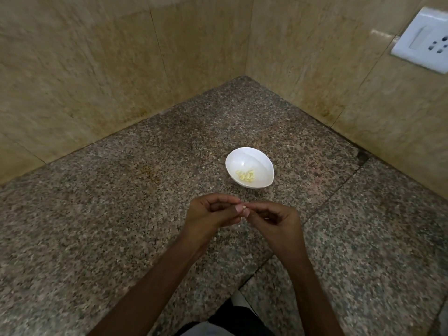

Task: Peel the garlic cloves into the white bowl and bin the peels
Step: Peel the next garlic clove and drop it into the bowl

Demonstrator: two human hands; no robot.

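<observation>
Down at the near edge of the speckled brown granite countertop (pixel 116 214), a strip of dark and pale clothing (pixel 232 316) shows. Two bare forearms reach in from there and converge above the stone.

And here is the action: the left hand (pixel 208 212) and the right hand (pixel 274 219) meet fingertip to fingertip over the middle of the countertop. Between them sits a small pale garlic clove (pixel 244 210), pinched from both sides. The left hand's fingers curl in, thumb and forefinger closed on the clove. The right hand mirrors it, fingers bent, thumb and forefinger nipping the clove's other end. Whether any skin is on the clove is too small to tell.

Just beyond the hands, toward the far corner, the glossy white oval bowl (pixel 244 158) stands upright on the stone. In its near side lies a little heap of peeled yellowish garlic cloves (pixel 246 176), bunched together and touching.

Further back the countertop narrows into its far corner, where two walls of beige marbled tile (pixel 97 69) meet. High on the right-hand wall is a white plastic switch-and-socket plate (pixel 423 41).
</observation>
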